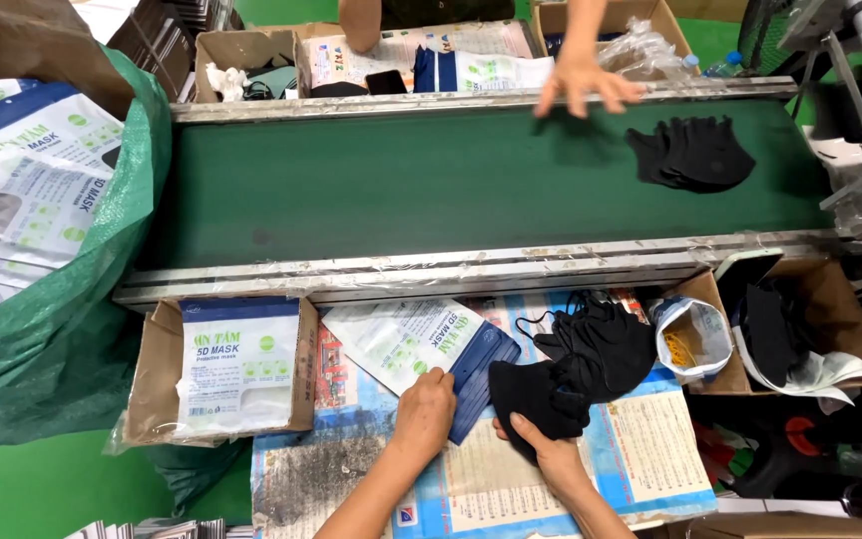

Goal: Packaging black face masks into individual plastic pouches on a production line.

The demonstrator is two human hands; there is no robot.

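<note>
Head view shows the left hand (425, 407) pressed fingers together on a white-and-blue mask pouch (421, 346), its fingertips at the pouch's blue end. Just beside it, the right hand (549, 454) is clamped on a stack of black masks (539, 394), thumb on top, forearm angling in from below. One more heap of black masks (601, 339) lies behind it, touching. Across the green conveyor belt (401, 185), another person's hand (581, 82) hovers, fingers spread, near one pile of black masks (692, 152)
</note>
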